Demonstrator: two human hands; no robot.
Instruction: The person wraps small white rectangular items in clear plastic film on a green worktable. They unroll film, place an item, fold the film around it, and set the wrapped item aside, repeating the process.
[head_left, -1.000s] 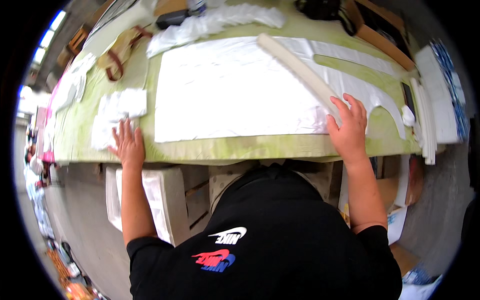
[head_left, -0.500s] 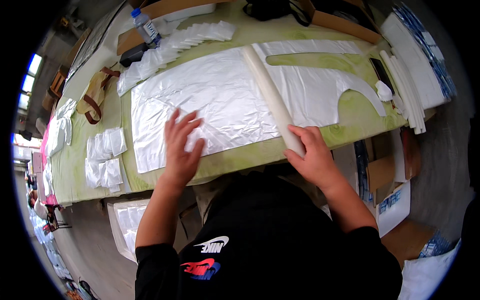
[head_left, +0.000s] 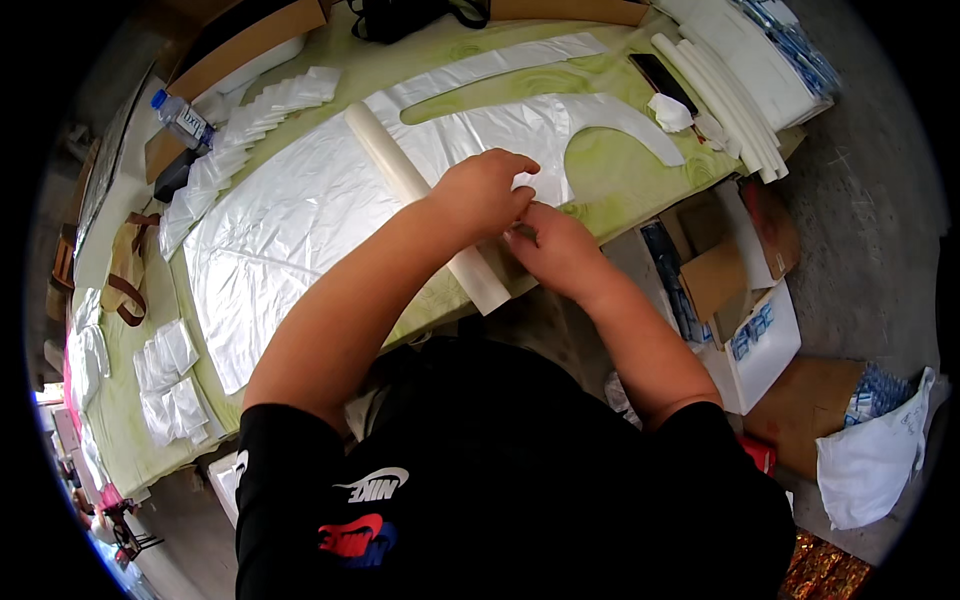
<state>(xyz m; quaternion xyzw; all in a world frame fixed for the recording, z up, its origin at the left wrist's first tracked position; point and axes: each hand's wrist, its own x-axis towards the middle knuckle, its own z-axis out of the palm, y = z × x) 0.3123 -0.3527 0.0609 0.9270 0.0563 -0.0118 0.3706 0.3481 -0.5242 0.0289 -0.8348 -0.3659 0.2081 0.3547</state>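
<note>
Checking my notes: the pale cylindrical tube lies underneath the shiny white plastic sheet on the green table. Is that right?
Not quite: the head view shows the pale cylindrical tube on top of the shiny white plastic sheet on the green table.

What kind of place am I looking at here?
Probably a small workshop for folding or packing plastic goods: a white apron-shaped plastic sheet lies spread on a green-covered worktable, with an overlapping row of folded plastic pieces beyond it.
</note>
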